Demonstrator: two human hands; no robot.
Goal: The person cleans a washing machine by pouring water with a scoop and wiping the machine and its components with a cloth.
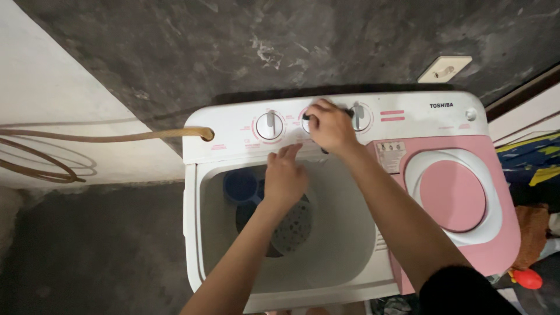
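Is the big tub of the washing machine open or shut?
Open. The wash tub has no lid over it, so its pale inside walls, the round plate at the bottom and a blue scoop show.

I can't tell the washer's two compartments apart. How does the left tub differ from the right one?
The left tub is open, white inside, with a blue scoop in it; the right compartment is shut by a round pink lid. The left tub looks larger. The left hand hovers over the left tub. Both share one washing machine.

I'm watching both bare forearms reaching forward from the lower edge. Left hand point(284, 178) is hovering palm down, fingers extended and loosely together. Right hand point(330, 126) is stretching further, fingers curling in a pinching grip, wrist bending slightly.
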